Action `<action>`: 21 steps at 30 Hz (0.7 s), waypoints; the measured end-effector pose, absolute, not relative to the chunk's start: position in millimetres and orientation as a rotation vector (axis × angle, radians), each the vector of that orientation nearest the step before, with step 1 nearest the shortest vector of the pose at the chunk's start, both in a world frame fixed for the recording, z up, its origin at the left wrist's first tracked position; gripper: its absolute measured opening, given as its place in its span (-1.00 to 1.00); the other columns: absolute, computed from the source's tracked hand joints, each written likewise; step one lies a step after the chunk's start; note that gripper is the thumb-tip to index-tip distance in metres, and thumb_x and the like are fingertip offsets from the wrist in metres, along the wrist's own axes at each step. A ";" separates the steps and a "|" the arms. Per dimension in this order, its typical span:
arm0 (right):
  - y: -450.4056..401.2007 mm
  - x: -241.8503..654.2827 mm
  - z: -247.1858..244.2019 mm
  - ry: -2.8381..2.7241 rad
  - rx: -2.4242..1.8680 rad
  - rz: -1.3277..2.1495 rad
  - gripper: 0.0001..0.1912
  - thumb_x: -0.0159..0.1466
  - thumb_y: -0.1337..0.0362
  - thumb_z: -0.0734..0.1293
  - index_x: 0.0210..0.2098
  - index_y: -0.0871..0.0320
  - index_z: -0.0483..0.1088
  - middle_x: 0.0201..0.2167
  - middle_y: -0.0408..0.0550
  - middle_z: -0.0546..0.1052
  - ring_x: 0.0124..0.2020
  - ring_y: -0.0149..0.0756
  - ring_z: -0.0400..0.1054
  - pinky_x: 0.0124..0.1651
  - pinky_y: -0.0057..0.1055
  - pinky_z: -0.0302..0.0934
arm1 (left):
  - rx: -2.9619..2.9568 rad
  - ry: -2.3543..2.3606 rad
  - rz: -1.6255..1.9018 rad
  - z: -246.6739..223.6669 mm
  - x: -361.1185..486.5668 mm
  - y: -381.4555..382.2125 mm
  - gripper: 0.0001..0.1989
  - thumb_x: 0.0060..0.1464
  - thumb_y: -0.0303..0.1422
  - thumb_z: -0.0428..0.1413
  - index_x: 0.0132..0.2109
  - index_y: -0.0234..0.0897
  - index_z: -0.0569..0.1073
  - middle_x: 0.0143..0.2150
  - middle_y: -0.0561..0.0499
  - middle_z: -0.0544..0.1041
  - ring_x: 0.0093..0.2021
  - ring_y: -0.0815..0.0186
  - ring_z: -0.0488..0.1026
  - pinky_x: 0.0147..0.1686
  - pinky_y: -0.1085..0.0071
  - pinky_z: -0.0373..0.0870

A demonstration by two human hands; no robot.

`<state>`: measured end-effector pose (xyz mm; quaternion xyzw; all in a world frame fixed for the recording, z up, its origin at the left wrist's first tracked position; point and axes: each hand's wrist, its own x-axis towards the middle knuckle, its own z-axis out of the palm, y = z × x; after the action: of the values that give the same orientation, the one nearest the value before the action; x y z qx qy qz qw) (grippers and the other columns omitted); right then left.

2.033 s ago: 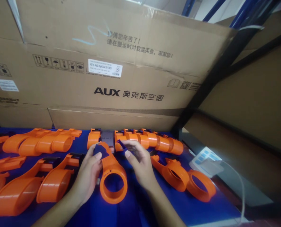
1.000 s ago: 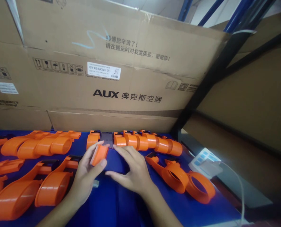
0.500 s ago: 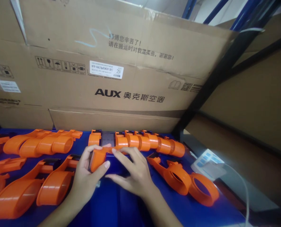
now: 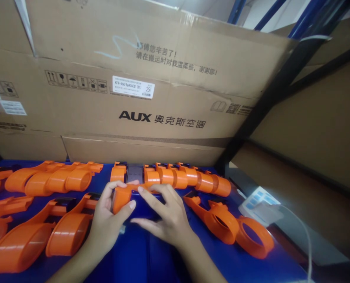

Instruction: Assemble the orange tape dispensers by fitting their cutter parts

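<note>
Above a blue tabletop [image 4: 130, 255], a left hand [image 4: 110, 218] is gripping the toothed end of an orange tape dispenser [image 4: 121, 200], its thumb pressing the near side and its fingers wrapping the left. The serrated edge [image 4: 113, 201] is facing left, toward the palm, while the dispenser's long axis is running roughly sideways, its far end disappearing behind the right hand [image 4: 171, 214]. That hand is spreading thumb from fingers, its index fingertip meeting the dispenser's top. A grey handheld device [image 4: 135, 173] is lying just beyond.
</note>
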<state>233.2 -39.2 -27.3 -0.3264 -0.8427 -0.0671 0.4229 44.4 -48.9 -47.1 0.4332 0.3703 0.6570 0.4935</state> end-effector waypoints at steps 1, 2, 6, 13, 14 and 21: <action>-39.4 233.0 -27.4 -2.106 -0.812 -0.178 -0.29 0.20 -0.08 0.53 0.27 0.01 0.42 -0.01 0.13 0.54 -0.03 -0.04 0.46 0.01 -0.08 0.42 | 1.070 0.895 1.589 -49.6 43.8 -48.1 -0.54 -0.01 -0.32 0.40 0.00 -0.10 0.40 0.11 -0.09 0.62 0.15 0.00 0.54 0.21 0.06 0.36; -39.6 232.8 -27.1 -2.102 -0.807 -0.186 -0.29 0.20 -0.07 0.53 0.27 0.02 0.42 -0.01 0.13 0.54 -0.03 -0.04 0.46 0.01 -0.08 0.42 | 1.087 0.891 1.589 -52.1 43.3 -47.3 -0.54 0.00 -0.31 0.40 0.01 -0.11 0.40 0.13 -0.10 0.62 0.15 0.00 0.54 0.22 0.06 0.36; -40.9 232.3 -24.4 -2.064 -0.798 -0.168 -0.25 0.19 -0.06 0.54 0.28 0.06 0.40 -0.03 0.13 0.55 -0.06 -0.03 0.47 -0.01 -0.09 0.41 | 1.117 0.844 1.581 -59.8 41.6 -46.5 -0.49 0.06 -0.27 0.36 0.13 -0.10 0.40 0.18 -0.13 0.58 0.20 -0.02 0.51 0.24 0.05 0.36; -37.5 232.9 -38.3 -1.556 -0.871 0.452 -0.45 0.48 -0.10 0.14 0.11 0.15 0.50 -0.02 0.14 0.61 -0.05 0.00 0.52 0.02 -0.10 0.38 | 1.476 0.601 1.452 -58.7 42.2 -52.1 -0.23 0.12 -0.16 0.30 0.42 -0.09 0.25 0.46 -0.16 0.28 0.43 -0.12 0.21 0.36 0.03 0.22; -36.5 231.5 -41.3 -1.444 -0.902 0.565 -0.41 0.50 -0.10 0.07 0.02 0.18 0.53 -0.10 0.13 0.63 -0.12 -0.04 0.53 -0.06 -0.16 0.40 | 1.544 0.619 1.394 -58.5 42.8 -53.3 -0.22 0.12 -0.20 0.32 0.42 -0.08 0.24 0.47 -0.15 0.27 0.45 -0.11 0.18 0.38 0.03 0.19; -32.1 219.3 -39.3 -1.163 -1.072 0.747 -0.31 0.41 -0.29 0.11 -0.25 0.20 0.53 -0.36 0.05 0.62 -0.24 -0.07 0.49 -0.23 -0.27 0.37 | 1.637 0.715 1.323 -67.1 46.7 -55.4 -0.32 0.30 -0.26 0.15 0.47 0.00 0.11 0.52 -0.11 0.16 0.48 -0.03 0.13 0.41 -0.01 0.14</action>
<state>219.3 -32.1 -39.3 -0.4703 -0.5101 0.3276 0.6413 46.7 -55.4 -67.1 0.6602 0.2885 0.5333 0.4433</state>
